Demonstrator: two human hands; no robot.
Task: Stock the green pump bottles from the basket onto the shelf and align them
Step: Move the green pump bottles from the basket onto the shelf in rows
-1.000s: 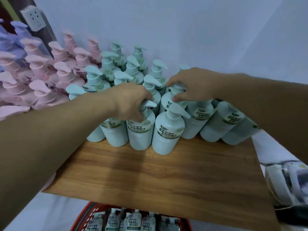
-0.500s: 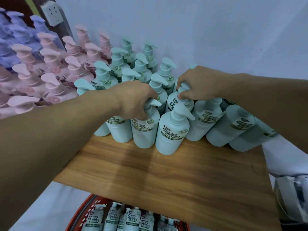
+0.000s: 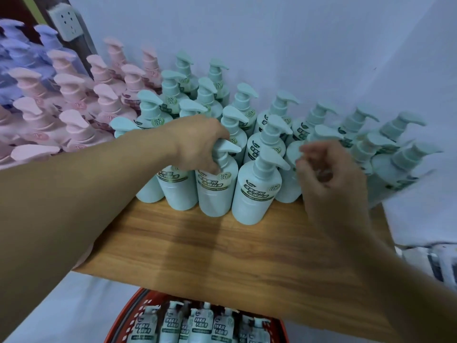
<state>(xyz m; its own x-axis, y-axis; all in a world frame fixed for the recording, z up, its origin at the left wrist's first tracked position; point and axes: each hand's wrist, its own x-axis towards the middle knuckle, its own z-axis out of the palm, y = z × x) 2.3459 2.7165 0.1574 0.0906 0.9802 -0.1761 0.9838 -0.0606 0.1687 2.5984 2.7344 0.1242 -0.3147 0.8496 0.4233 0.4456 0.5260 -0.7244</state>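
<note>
The right hand (image 3: 329, 174), motion-blurred, hovers above the shelf (image 3: 222, 246) near its right edge with fingers loosely curled and holding nothing, just in front of the green pump bottles (image 3: 272, 134). The left hand (image 3: 197, 142) reaches in from the left and grips the pump neck of a front-row bottle (image 3: 215, 191), fingers curled around it below the spout.

Nearest the camera, below the shelf's front edge, a red basket (image 3: 128, 315) holds at least six more green bottles lying in a row, only partly in view. On the shelf, the front row shows four green bottles standing close together, touching side to side; behind them stand roughly fifteen to twenty more, back to the wall, some at the right edge blurred. Their labels carry Chinese characters and a line of small Latin capitals too blurred to read. To the far left stand about a dozen pink pump bottles (image 3: 74, 112), and beyond those several purple ones (image 3: 22, 53). A white wall socket (image 3: 65, 24) sits above them.
</note>
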